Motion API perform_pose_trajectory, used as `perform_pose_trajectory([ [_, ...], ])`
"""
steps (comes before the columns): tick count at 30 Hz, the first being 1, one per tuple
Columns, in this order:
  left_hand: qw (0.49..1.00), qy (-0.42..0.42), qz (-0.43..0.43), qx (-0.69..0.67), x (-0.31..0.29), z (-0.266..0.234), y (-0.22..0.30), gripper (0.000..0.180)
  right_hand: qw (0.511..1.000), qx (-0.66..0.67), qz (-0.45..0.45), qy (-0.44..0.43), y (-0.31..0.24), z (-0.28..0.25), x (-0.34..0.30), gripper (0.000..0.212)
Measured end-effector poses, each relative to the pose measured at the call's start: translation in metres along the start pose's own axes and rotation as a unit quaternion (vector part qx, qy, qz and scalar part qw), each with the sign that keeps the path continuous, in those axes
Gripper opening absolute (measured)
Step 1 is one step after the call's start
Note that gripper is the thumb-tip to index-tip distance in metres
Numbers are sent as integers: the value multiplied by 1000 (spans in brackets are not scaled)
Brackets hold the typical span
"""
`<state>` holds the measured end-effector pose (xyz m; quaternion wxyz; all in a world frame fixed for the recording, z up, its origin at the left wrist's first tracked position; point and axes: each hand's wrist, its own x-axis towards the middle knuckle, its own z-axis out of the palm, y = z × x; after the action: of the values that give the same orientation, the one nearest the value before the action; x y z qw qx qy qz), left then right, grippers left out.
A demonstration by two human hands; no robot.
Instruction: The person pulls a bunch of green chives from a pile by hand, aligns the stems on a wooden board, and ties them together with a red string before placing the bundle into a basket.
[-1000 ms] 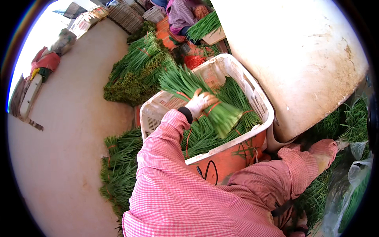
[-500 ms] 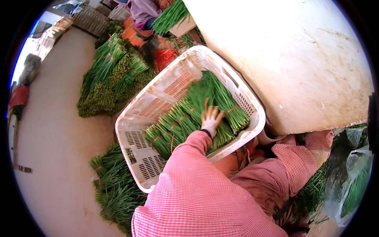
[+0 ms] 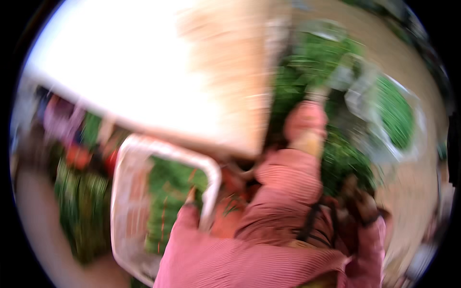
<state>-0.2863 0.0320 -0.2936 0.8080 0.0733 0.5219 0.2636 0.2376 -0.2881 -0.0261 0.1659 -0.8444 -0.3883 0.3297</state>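
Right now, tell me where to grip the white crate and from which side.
Probably the crate's left rim, from above: that edge is uncovered, and the green bundles lie toward the right, leaving its inner face bare. A pink sleeve partly blocks the right.

Slender green stalks (image 3: pixel 161 187), softened by blur, are being held in a white plastic crate (image 3: pixel 117 192) with slotted sides. The crate is being kept upright, its open top facing up. The stalks are being massed toward its right side and crossed by thin red ties (image 3: pixel 162 218). Well to the right, loose greens (image 3: pixel 348 163) are being spread in a heap.
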Motion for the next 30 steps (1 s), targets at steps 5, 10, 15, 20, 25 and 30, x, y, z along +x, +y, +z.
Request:
perform_pose_trajectory([
  [5,251,-640,250,682,191,373,19,61,900,-82,-183,386,60,-3,13,33],
  [10,-175,-812,-17,556,187,675,-51,71,813,-27,-14,581,57,-44,-82,27],
  [15,-309,-718,-294,550,224,689,-171,83,736,85,245,626,147,64,-166,22],
  [20,-342,-794,-224,450,201,667,-183,82,475,412,247,738,189,122,-237,19],
  [25,-363,-791,-193,454,212,701,-146,80,456,-1,238,857,242,97,-309,23],
  [30,-348,-802,-206,440,187,693,-163,77,552,-54,768,321,234,-7,-407,54],
])
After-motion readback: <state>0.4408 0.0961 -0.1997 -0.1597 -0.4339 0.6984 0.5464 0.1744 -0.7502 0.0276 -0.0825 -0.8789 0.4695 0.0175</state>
